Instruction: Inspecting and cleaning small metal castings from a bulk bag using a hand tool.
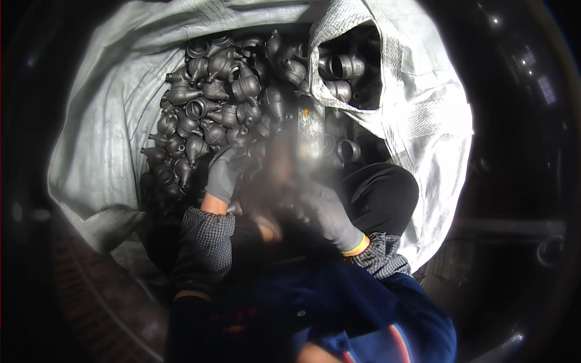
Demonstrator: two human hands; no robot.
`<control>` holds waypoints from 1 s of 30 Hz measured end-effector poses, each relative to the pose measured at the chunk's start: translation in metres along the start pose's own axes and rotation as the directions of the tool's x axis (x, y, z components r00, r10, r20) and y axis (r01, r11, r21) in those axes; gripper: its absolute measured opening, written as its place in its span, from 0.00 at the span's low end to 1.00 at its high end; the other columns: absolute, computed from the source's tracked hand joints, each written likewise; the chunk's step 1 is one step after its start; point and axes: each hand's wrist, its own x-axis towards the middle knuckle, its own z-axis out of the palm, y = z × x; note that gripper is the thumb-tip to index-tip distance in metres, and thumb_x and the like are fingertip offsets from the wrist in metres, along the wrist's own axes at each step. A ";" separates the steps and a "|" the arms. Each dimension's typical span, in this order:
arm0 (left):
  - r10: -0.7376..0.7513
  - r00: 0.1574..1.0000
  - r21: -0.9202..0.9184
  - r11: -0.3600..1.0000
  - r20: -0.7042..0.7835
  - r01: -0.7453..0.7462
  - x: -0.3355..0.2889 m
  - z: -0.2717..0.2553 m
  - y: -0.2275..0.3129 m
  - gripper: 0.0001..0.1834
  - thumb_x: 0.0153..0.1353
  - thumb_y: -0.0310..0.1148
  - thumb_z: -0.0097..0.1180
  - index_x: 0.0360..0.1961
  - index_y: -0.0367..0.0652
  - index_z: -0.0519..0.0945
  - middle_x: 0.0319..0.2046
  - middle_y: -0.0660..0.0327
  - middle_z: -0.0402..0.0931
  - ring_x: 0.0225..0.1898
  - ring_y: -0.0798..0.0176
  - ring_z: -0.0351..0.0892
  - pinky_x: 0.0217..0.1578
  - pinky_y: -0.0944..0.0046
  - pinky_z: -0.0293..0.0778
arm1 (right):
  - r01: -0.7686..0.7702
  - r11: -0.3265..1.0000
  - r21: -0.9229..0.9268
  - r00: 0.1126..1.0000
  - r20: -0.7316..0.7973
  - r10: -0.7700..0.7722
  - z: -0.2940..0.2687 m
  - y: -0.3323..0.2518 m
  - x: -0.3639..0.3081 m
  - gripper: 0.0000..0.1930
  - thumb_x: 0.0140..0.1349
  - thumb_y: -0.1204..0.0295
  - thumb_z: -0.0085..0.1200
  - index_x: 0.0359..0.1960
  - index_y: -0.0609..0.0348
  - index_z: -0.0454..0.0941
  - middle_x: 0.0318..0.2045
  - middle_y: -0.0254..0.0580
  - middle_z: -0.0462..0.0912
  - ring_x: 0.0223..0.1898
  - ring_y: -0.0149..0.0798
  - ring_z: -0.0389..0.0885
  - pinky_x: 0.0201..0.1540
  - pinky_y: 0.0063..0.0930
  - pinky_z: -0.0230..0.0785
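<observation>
In a grey work glove, my left hand reaches in at the near edge of a heap of dark grey metal castings. Its fingers curl inward, and whatever they hold is lost in blur. My right hand, gloved in grey with a yellow cuff, lies to the right beside my dark-trousered knee. A smear over the middle of the picture hides its fingertips. Between and beyond the hands stands a worn, pale metal bar. The castings are hollow and rounded, many with a narrow spout-like end.
A large white woven bulk bag surrounds the heap, its sides folded outward. One broad strap loop hangs over the castings at the far right. Brownish slatted flooring shows at the lower left. Dark surroundings lie beyond the bag.
</observation>
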 end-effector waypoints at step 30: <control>-0.004 0.961 -0.089 0.996 0.277 0.030 -0.012 0.041 0.037 0.19 0.61 0.35 0.54 0.49 0.34 0.72 0.40 0.59 0.77 0.39 0.67 0.77 0.40 0.68 0.74 | 0.140 0.990 -0.027 0.982 -0.127 -0.142 -0.009 0.024 0.033 0.16 0.63 0.70 0.48 0.51 0.65 0.73 0.31 0.32 0.79 0.23 0.20 0.68 0.26 0.14 0.60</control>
